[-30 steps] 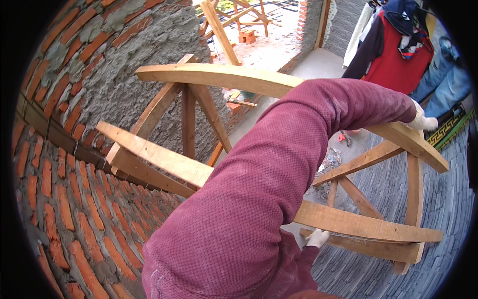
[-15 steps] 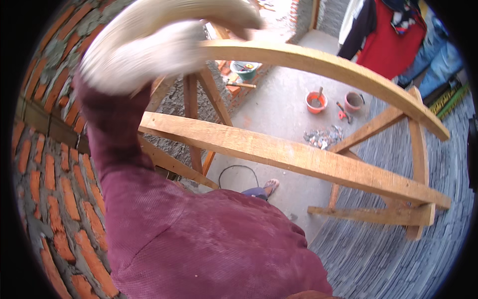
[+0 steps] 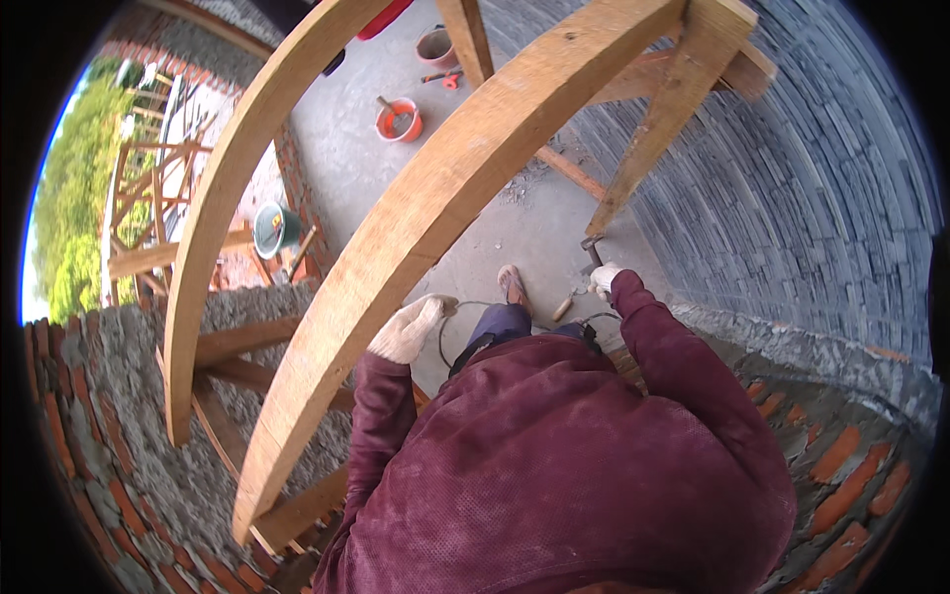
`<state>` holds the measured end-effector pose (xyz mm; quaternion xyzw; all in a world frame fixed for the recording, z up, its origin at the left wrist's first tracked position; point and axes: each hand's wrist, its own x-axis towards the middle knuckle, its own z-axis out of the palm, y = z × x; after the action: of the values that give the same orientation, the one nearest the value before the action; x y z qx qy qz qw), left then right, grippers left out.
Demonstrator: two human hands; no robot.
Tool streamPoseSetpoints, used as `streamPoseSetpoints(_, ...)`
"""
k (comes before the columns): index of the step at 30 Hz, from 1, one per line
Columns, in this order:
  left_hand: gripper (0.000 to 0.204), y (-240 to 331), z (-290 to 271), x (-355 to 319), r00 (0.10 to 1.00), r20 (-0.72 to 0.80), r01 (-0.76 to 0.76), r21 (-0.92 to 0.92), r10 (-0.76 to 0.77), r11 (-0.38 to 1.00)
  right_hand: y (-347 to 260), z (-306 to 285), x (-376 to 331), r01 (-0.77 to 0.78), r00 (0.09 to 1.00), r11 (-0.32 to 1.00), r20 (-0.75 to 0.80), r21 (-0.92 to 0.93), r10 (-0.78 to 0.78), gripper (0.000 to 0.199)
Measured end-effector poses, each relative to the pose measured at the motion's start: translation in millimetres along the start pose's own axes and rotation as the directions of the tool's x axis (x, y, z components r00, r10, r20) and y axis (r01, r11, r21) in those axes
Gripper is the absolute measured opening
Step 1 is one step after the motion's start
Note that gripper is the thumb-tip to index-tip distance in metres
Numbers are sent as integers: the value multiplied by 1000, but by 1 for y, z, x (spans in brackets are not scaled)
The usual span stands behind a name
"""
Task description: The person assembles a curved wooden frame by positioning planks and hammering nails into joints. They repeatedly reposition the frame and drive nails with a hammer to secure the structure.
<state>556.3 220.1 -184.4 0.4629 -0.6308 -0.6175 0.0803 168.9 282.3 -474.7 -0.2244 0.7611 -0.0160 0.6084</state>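
Wooden arch rib [image 3: 435,198], the nearer of two curved timbers, is what the left hand [image 3: 409,329] is on. The hand is in a whitish work glove, pressed against the rib's lower edge with the fingers curled loosely around it, about halfway up the curve. That rib sweeps from the lower left, down by the brick wall [image 3: 109,485], up to the top right, where it meets a straight wooden brace [image 3: 673,109].

The right hand [image 3: 605,279], also gloved, is lower and off to the right, down near the concrete floor [image 3: 515,213]. It's closed around the handle of a hammer [image 3: 592,249], with the dark head sticking up just above the glove. Both arms are in a maroon sweater [image 3: 564,465] that fills most of the bottom of the view.

Just beside the right hand, a second wooden-handled tool [image 3: 563,308] lies on the floor, and a foot [image 3: 513,287] shows between the two hands. A thin wire loop [image 3: 465,317] curves down from the left glove.

Further out, the second arch rib [image 3: 223,208] runs parallel on the left. An orange bucket [image 3: 399,119] sits on the floor up top, with a brownish bucket [image 3: 435,45] beyond it and a green one [image 3: 275,228] by the left wall. A grey brick wall [image 3: 792,198] curves round the right side.
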Motion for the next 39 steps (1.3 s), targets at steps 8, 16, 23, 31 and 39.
streamPoseSetpoints(8,63,-14,-22,99,971,110,135,481,-212,866,28,117,23,159,949,932,211,326,-235,40)
streamPoseSetpoints(16,132,96,32,40,615,-455,-788,-387,644,479,79,179,19,298,919,954,263,30,-295,30)
streamPoseSetpoints(23,114,64,31,13,563,-621,-816,-314,545,485,103,141,2,472,873,627,228,-619,-431,28)
streamPoseSetpoints(31,80,-81,4,28,644,-532,-656,-12,550,755,80,86,-3,-93,995,989,52,114,88,26)
streamPoseSetpoints(39,76,113,21,-6,499,-405,-857,-360,766,368,80,81,-4,105,989,974,83,200,-123,19)
